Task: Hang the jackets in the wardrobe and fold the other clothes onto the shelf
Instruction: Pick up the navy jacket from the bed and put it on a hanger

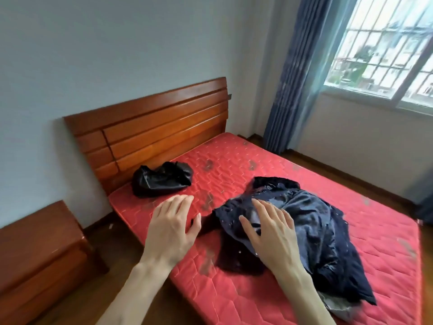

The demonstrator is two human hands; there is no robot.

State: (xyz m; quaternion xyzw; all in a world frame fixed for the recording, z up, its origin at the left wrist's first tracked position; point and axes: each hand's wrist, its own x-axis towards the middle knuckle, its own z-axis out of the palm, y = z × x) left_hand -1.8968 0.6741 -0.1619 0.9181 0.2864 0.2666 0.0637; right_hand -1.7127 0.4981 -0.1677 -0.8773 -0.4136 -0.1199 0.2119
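- Left hand point(171, 227): fingers straight and slightly spread, palm down above the red quilted mattress point(269, 160), just beside the near edge of the garment; it holds nothing.
- Right hand point(269, 228): fingers extended and fanned over the crumpled dark navy garment point(311, 233); nothing is gripped, and whether the fingertips touch the cloth cannot be told.
- Dark navy garment: lies in a loose heap on the mattress, near its front edge, with a grey lining showing at its lower right corner. Whether it is a jacket or another kind of clothing cannot be told from the heap.
- Black glossy bundle of cloth point(161, 179): lies well apart, at the head of the bed against the wooden slatted headboard point(152, 127).
- Step in hand, as judged: reaching to take up the navy garment; no piece appears sorted yet.
- Next move calls for: gripping the cloth with both hands, lifting and shaking it open to identify collar and sleeves, then choosing hanger or fold.
- Wardrobe and shelf: not in view.
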